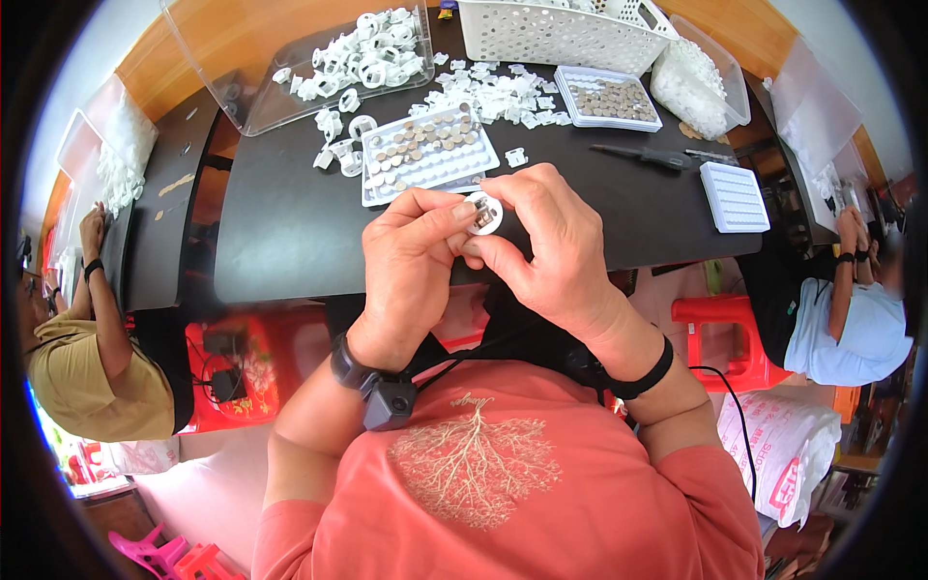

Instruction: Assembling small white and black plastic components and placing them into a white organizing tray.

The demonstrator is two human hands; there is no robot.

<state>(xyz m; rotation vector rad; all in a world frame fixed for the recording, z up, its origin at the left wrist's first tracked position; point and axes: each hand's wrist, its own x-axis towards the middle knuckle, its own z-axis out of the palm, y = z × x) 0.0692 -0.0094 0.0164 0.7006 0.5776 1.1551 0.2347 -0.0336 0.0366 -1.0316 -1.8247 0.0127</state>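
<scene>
The fingers (529, 200) of the left hand (406, 246) and right hand (561, 246) pinch a small white round part (489, 215) from opposite sides, seemingly to steady it.

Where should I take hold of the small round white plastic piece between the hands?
Probably pinch the small round white plastic piece by its outer rim, from left and right: the edge is circular, and its camera-facing side exposes metallic-looking parts best left untouched.

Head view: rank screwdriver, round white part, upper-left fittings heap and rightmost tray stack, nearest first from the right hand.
1. Round white part, in the right hand
2. Screwdriver, ahead, rightward
3. Rightmost tray stack, right side
4. Fittings heap, upper left
</scene>
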